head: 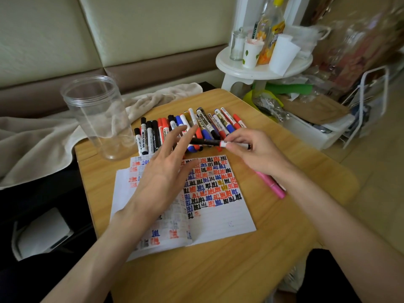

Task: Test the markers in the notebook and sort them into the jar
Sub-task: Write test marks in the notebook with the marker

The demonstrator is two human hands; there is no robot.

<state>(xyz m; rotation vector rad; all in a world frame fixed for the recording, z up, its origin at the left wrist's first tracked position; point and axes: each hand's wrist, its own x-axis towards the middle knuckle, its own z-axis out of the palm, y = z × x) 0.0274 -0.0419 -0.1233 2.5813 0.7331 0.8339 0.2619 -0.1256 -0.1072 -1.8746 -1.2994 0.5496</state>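
Observation:
An open notebook point(220, 217) lies on the wooden table point(251, 270), its right page covered in red, blue and black test marks. Behind it a row of several markers point(192, 125) lies side by side. An empty clear plastic jar point(96, 114) stands at the table's far left corner. My right hand point(255, 154) pinches a black-capped marker point(205, 141) that lies level above the notebook's top edge. My left hand point(168, 169) hovers over the left page with fingers spread and straight, fingertips close to the marker's black cap; contact is unclear.
A pink marker point(273, 184) lies on the table under my right wrist. A beige towel point(43, 136) drapes beside the jar. A white stool point(262, 66) with cups and bottles stands behind the table, with bins and bags to its right.

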